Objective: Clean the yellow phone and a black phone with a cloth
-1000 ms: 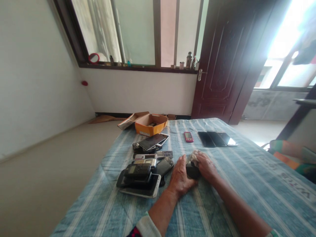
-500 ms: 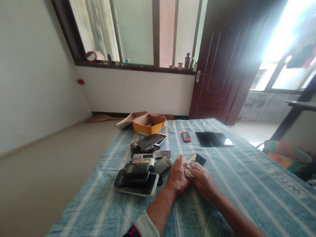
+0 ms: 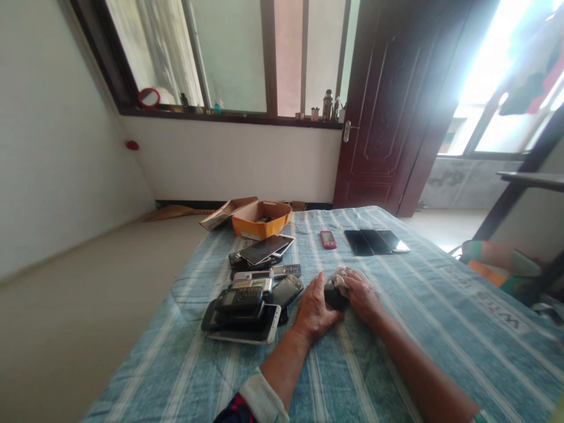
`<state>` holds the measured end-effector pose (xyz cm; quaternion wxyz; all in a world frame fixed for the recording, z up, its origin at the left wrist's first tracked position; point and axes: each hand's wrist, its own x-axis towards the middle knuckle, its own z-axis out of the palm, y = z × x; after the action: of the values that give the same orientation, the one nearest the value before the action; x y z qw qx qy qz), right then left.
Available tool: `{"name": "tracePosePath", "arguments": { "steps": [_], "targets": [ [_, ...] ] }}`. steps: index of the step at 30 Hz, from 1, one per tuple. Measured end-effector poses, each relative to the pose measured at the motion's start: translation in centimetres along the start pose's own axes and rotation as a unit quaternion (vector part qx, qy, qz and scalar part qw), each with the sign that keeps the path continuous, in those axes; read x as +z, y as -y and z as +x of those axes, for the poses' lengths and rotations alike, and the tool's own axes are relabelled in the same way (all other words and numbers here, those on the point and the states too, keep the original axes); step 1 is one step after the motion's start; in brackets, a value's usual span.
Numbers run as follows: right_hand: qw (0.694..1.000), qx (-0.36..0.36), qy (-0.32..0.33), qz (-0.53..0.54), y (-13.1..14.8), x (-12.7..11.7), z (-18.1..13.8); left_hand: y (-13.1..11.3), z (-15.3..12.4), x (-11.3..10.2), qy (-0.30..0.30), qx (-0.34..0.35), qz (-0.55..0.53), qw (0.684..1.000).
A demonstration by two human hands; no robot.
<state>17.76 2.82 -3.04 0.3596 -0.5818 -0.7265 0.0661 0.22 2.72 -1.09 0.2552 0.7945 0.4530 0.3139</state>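
A dark phone [image 3: 335,298] lies on the striped cloth between my two hands. My left hand [image 3: 314,308] grips its left and near edges, thumb along the near end. A crumpled whitish cloth [image 3: 339,278] is bunched under the fingers of my right hand [image 3: 360,295], pressed on the phone's far part. The cloth and fingers hide that far end. Left of my left hand lies a heap of old phones, with a black keypad phone [image 3: 240,298] on top and a white-edged smartphone [image 3: 272,326] underneath.
An orange box [image 3: 259,228] with its lid open stands at the far left of the table [image 3: 423,329]. A pink phone [image 3: 328,239] lies beyond my hands. Several dark smartphones [image 3: 372,242] lie side by side to its right. A dark red door [image 3: 388,117] stands behind.
My right hand and the cloth have moved from the phone's near part to its far part. More of the phone's near part now shows. The view has shifted slightly.
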Motion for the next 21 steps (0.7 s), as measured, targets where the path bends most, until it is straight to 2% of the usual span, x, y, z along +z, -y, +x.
{"name": "tracePosePath", "arguments": {
  "steps": [12,18,21],
  "targets": [
    [0.999,-0.046,0.007,-0.001,2.9,0.2,-3.2,0.6,0.2,0.5,-0.011,0.027,0.004,1.000],
    [0.998,-0.067,0.011,0.005,2.7,0.1,-3.4,0.4,0.1,0.4,0.002,0.021,0.004,1.000],
    [0.998,-0.053,0.020,-0.014,2.1,0.0,-3.1,0.2,0.0,0.2,0.007,0.011,0.004,1.000]
  ]
}}
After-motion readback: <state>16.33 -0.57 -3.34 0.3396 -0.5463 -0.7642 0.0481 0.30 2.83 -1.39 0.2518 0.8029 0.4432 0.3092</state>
